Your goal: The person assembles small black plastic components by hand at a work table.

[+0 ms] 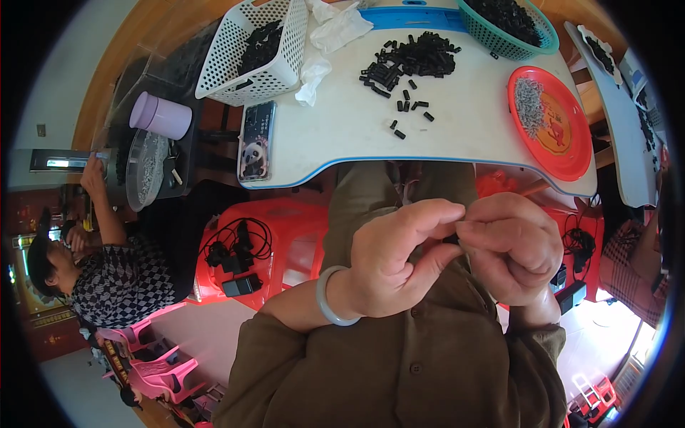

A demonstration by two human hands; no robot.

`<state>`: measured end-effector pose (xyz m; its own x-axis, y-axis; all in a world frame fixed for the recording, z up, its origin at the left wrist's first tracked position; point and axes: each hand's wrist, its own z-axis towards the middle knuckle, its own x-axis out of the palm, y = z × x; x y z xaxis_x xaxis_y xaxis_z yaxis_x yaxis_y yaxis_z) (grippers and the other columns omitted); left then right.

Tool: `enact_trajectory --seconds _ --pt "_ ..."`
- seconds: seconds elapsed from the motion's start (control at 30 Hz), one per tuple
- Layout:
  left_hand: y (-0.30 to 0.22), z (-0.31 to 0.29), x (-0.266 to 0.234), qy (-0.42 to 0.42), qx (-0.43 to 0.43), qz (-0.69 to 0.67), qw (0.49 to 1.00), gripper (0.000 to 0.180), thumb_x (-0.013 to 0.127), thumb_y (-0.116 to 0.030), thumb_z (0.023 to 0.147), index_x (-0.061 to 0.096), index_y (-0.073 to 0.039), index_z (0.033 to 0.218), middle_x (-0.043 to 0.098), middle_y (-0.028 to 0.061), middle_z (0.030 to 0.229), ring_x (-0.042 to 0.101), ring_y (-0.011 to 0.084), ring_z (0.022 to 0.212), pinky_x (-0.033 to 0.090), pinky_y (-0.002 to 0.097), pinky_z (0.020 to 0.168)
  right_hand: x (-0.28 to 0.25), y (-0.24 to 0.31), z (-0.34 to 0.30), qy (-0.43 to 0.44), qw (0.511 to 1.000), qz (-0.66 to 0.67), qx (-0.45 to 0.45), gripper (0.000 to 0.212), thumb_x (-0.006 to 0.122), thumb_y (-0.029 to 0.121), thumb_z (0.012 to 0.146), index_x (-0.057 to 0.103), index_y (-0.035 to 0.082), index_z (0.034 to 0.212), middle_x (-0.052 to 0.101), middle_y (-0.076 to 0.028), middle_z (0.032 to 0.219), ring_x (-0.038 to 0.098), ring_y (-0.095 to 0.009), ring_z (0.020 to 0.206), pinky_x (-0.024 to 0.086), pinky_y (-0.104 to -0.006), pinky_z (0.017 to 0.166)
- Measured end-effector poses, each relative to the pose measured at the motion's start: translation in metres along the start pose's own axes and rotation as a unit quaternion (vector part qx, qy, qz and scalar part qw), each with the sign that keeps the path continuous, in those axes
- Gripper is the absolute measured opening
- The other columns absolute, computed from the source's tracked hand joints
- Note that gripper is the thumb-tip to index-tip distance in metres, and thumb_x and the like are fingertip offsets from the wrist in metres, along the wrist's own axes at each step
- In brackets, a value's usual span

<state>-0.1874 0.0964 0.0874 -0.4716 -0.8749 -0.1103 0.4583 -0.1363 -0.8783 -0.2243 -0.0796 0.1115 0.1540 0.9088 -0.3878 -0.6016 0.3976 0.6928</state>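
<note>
Left hand [392, 260] and right hand [515, 250] meet at the fingertips, near side of the smooth white desk [321, 135], around a small black piece [451, 240] mostly hidden by fingers; which hand grips it, I cannot tell. Farther off lie a heap of short black pieces [421, 58] and, right, a glossy red plate [584, 132] with printed yellow centre and grey bits [528, 107]. Left, a panda-patterned phone [257, 132] lies near a perforated white basket [275, 84].
</note>
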Motion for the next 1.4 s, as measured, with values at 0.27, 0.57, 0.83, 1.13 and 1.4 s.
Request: enact_trajectory --seconds 0.27,0.57,0.83,1.13,1.4 --pt "0.009 -0.004 -0.007 0.060 0.002 -0.097 0.993 0.048 0.067 0.011 0.081 0.042 0.006 0.122 0.065 0.0163 0.102 0.065 0.0158 0.092 0.051 0.0230 0.074 0.000 -0.013 -0.009 0.010 0.974 0.215 0.072 0.024 0.065 0.002 0.080 0.066 -0.005 0.104 0.063 -0.015 0.092 0.058 -0.015 0.073 0.047 -0.0248 0.063" --pt "0.016 -0.003 -0.009 0.051 0.018 -0.101 0.993 0.043 0.067 0.014 0.078 0.050 0.003 0.116 0.064 0.0158 0.101 0.064 0.0178 0.092 0.052 0.0233 0.076 0.007 -0.021 -0.019 -0.069 0.902 0.343 0.253 0.037 0.063 0.030 0.083 0.062 -0.005 0.090 0.057 -0.006 0.080 0.051 -0.010 0.071 0.038 -0.0236 0.059" --pt "0.022 0.008 -0.003 -0.007 0.107 0.030 0.994 0.040 0.075 0.010 0.067 0.062 -0.002 0.103 0.063 0.0111 0.096 0.059 0.0189 0.076 0.049 0.0264 0.062 0.020 -0.018 -0.015 0.013 0.792 0.493 0.359 0.012 0.061 0.009 0.084 0.058 -0.001 0.079 0.052 0.002 0.070 0.042 -0.004 0.065 0.031 -0.0215 0.056" --pt "0.035 -0.002 0.007 -0.051 0.097 0.017 0.994 0.038 0.074 0.011 0.065 0.063 -0.003 0.099 0.061 0.0130 0.099 0.060 0.0202 0.077 0.049 0.0278 0.063 0.038 -0.026 -0.026 -0.048 0.754 0.555 0.348 0.014 0.061 0.005 0.084 0.055 0.004 0.072 0.050 0.004 0.068 0.038 -0.003 0.061 0.028 -0.0217 0.054" --pt "0.039 -0.002 0.008 -0.047 0.110 0.006 0.993 0.037 0.073 0.011 0.067 0.062 -0.002 0.099 0.061 0.0138 0.099 0.060 0.0236 0.080 0.050 0.0299 0.068 0.040 -0.021 -0.026 -0.095 0.777 0.533 0.321 0.009 0.062 0.000 0.081 0.058 0.003 0.074 0.052 0.004 0.070 0.041 -0.003 0.063 0.031 -0.0207 0.055"
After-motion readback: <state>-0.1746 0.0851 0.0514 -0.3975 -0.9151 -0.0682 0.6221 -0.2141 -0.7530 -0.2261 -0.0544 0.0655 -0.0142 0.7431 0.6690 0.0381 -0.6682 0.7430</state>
